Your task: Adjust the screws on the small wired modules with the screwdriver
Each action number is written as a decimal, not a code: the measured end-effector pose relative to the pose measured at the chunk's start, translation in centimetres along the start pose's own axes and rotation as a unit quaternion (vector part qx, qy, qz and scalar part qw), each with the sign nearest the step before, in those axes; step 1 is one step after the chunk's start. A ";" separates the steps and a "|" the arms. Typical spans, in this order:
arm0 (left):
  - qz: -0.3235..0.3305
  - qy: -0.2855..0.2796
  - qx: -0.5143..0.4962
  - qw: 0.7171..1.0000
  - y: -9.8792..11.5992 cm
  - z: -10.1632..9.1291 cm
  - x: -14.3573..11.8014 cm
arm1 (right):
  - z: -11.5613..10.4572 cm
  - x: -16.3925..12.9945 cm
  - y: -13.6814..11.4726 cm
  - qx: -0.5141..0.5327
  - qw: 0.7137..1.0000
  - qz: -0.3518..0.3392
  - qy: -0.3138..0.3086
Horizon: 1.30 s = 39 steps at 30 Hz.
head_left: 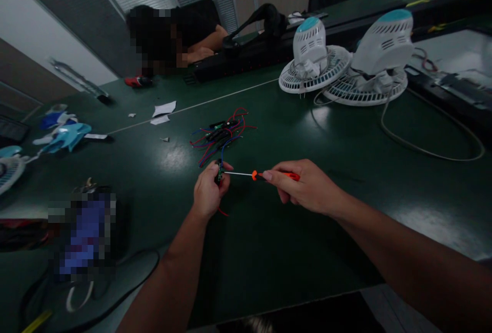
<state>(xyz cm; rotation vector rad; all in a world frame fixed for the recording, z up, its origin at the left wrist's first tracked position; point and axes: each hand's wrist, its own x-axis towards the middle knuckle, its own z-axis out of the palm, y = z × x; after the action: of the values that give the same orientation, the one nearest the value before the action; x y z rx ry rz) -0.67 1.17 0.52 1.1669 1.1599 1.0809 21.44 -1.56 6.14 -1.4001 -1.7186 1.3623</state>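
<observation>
My left hand (208, 192) pinches a small circuit board (219, 171) above the table (269, 251), well in from its near edge. My right hand (307, 188) grips an orange-handled screwdriver (265, 174), its tip touching the board.

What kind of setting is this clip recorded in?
Probably a small electronics assembly or repair workshop: a dark green worktable carries two white table fans lying face down, a tangle of red and blue wires, and the right hand holds an orange-handled screwdriver.
</observation>
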 end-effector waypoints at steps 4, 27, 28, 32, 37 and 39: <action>-0.004 0.004 0.001 1.000 0.1 0.0 0.0 | 0.0 -0.1 0.2 0.014 1.000 0.004 0.004; 0.015 -0.005 0.028 0.999 0.1 0.1 0.0 | -0.4 -0.2 -0.2 -0.040 0.999 0.022 0.006; 0.015 -0.004 0.027 1.000 0.1 0.1 0.0 | -0.4 -0.2 -0.2 -0.042 0.999 0.018 0.010; 0.016 -0.006 0.019 1.000 0.3 0.3 -0.1 | -0.3 -0.3 -0.3 -0.040 0.999 0.015 0.017; 0.022 -0.004 0.006 1.000 0.1 0.2 0.0 | -0.3 -0.2 -0.3 -0.035 0.999 0.015 0.018; 0.024 -0.007 0.010 1.000 0.0 0.2 0.0 | -0.3 -0.2 -0.3 -0.031 0.999 0.012 0.020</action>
<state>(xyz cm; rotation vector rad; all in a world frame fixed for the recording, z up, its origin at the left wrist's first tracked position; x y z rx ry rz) -0.50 1.18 0.53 1.2209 1.1393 1.0993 21.67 -1.60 6.53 -1.4762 -1.7370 1.2941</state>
